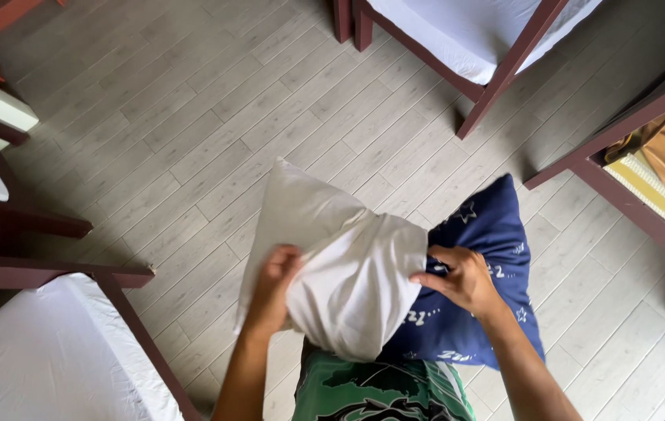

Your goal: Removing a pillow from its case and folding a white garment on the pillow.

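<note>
A: Where's the white pillow [332,257]?

B: Mid-air over the floor [192,117], chest-high. Left hand [274,284] grips its left edge, fingers curled.

A: Right hand [461,277]?

B: Pinching the pillow's right edge, against the navy starred pillowcase [488,273] behind it.

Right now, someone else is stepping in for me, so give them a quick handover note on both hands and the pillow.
Left hand: gripping the white pillowcase at its left side.
Right hand: pinching the pillowcase edge where it meets the dark blue pillow.
Done: the pillow's left part is hidden under the white pillowcase.
Left: the blue right part sticks out uncovered. All held above the wood-plank floor, between bed frames.
</note>
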